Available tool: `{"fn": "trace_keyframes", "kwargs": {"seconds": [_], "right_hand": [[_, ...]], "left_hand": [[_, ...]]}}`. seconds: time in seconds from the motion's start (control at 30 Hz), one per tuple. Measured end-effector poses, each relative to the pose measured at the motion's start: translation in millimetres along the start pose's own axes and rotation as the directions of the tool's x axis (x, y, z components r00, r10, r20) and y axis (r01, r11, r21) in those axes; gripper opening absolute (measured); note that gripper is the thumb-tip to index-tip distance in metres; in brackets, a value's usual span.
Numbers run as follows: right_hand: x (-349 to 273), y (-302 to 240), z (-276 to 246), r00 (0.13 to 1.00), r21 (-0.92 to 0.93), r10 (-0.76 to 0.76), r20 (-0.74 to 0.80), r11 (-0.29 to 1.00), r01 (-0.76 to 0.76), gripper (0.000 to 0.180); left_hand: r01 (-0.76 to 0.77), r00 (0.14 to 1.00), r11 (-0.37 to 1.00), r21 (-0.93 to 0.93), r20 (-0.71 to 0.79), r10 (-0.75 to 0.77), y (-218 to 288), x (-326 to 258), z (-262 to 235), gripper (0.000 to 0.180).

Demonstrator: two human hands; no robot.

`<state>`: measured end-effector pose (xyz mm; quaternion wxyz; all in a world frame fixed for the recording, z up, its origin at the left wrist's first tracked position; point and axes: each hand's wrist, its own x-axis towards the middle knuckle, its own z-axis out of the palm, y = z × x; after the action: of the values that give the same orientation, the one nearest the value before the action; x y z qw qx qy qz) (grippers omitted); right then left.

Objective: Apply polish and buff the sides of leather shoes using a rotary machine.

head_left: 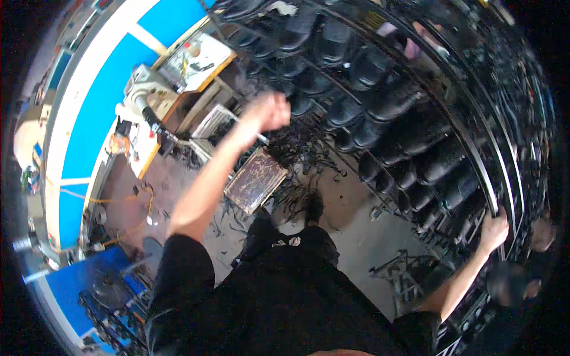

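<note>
My right hand (494, 231) is wrapped round a metal rail (492, 202) of the shoe rack at the right. Rows of black shoes (371, 68) fill the tiers of this rack, running from the top middle down to the right. Raised in front of me, my left hand (270, 111) is blurred by motion, so its fingers cannot be made out. It is apart from the nearest shoes, and I see nothing in it. Below it on the floor are a worn brown box-like block (255, 181) and a heap of black strips (297, 139).
On the left, a pale machine (148, 95) with a black arm stands by a workbench (208, 62) strewn with small tools. A yellow cable (149, 199) lies on the floor. A metal frame (404, 276) stands at lower right, and a person (507, 282) is beyond the rack.
</note>
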<state>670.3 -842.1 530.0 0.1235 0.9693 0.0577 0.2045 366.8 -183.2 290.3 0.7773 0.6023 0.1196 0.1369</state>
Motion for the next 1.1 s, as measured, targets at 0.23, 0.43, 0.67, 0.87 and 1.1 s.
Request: {"fn": "trace_keyframes", "kwargs": {"seconds": [0.23,0.43,0.67,0.87,1.1], "right_hand": [[-74.4,-123.5,-14.4,0.815,0.061,-0.185,-0.549,0.964,0.259,0.06],[-366.9,-430.1,86.5,0.653,0.693,-0.612,0.446,0.698,0.181,0.034],[-347.6,-568.6,-26.2,0.203,0.809,-0.854,0.478,0.519,0.275,0.033],[-154.2,-823.5,-122.6,0.327,0.548,-0.89,-0.317,0.109,0.829,0.024],[36.4,-1131.0,-134.3,0.783,0.125,-0.551,-0.29,0.789,0.602,0.11]], "left_hand": [[0.706,0.668,0.276,0.652,-0.485,-0.565,-245.0,-424.5,-40.4,0.049],[0.88,0.469,0.384,0.28,-0.645,-0.603,-234.6,-490.6,-77.7,0.058],[0.721,0.584,0.685,0.105,-0.623,-0.52,-181.1,-526.8,-152.5,0.053],[0.775,0.608,0.44,0.453,-0.346,-0.714,-129.2,-385.8,-277.8,0.042],[0.414,0.885,0.751,0.515,-0.422,-0.198,-194.6,-213.0,-335.6,0.028]]}}
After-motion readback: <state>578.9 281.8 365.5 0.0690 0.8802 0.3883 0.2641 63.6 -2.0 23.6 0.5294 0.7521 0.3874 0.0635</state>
